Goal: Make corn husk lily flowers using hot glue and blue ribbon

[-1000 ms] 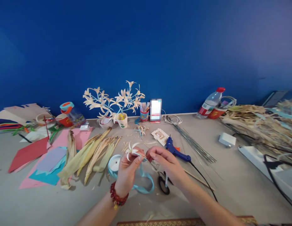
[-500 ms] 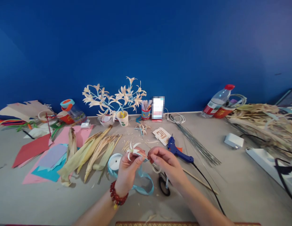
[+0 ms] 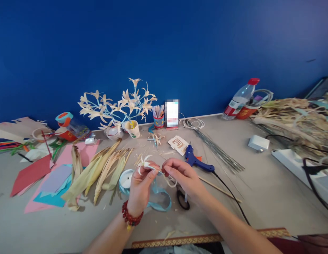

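Note:
My left hand [image 3: 139, 187], with a red bead bracelet on the wrist, pinches the base of a small cream husk flower [image 3: 144, 162] above the table. My right hand [image 3: 183, 180] is closed in a pinch on a thin pale strip [image 3: 171, 182] that loops down from the flower's stem. Right under the hands lie a spool of light blue ribbon [image 3: 126, 179] with a loose loop and black-handled scissors [image 3: 183, 200].
Dried corn husks [image 3: 100, 173] and coloured paper sheets [image 3: 44, 176] lie to the left. A blue glue gun [image 3: 197, 163], thin wires [image 3: 219, 153] and a wooden stick sit to the right. A flower branch in a cup [image 3: 133, 128], a bottle [image 3: 239, 98] and a husk heap [image 3: 293, 120] stand behind.
The view has shifted a little, so the table's things sit slightly left and higher. Both hands keep their hold on the flower and strip, with the strip's loop hanging lower by the right fingers.

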`<move>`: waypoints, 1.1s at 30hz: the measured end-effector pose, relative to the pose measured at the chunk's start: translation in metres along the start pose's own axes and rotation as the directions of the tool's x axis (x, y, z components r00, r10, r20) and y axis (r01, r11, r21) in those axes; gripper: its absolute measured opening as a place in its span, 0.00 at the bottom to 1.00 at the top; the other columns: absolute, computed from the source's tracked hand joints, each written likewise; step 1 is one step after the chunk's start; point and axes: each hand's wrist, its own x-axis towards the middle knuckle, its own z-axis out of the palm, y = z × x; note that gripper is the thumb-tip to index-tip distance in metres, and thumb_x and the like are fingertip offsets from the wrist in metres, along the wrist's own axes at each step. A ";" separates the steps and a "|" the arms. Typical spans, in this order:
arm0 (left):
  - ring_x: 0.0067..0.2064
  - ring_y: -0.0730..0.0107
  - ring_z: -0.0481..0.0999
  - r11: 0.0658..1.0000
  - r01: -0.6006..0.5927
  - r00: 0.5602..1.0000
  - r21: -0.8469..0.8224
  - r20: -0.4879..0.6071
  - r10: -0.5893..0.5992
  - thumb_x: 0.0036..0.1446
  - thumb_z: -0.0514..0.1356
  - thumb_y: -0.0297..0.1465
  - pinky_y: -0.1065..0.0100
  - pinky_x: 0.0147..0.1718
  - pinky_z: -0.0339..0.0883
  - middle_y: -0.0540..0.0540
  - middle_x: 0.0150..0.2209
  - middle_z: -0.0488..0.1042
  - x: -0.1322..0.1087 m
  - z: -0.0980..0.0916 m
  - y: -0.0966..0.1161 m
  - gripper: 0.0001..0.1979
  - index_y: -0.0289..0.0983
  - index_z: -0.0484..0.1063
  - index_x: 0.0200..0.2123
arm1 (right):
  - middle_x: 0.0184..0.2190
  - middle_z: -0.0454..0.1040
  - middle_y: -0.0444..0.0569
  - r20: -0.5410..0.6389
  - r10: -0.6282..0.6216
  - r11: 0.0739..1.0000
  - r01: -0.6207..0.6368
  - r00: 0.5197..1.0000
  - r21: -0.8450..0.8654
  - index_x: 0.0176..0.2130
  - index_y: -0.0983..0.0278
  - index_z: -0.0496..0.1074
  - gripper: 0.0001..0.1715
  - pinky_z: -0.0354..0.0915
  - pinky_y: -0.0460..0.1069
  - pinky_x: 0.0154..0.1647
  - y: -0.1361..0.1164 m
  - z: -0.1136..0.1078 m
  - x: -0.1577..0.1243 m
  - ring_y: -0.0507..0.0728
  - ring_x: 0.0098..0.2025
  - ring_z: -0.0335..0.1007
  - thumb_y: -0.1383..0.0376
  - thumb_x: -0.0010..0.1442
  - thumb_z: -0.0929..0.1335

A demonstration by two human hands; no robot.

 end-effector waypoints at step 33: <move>0.36 0.72 0.74 0.998 0.051 0.999 -0.028 -0.003 -0.051 0.50 0.69 0.28 0.70 0.41 0.67 0.50 0.32 0.78 0.001 -0.002 -0.004 0.02 0.38 0.79 0.29 | 0.22 0.67 0.42 -0.029 0.160 0.986 -0.158 0.987 0.056 0.28 0.64 0.69 0.19 0.51 0.47 0.28 0.005 -0.002 0.004 0.50 0.25 0.58 0.52 0.58 0.70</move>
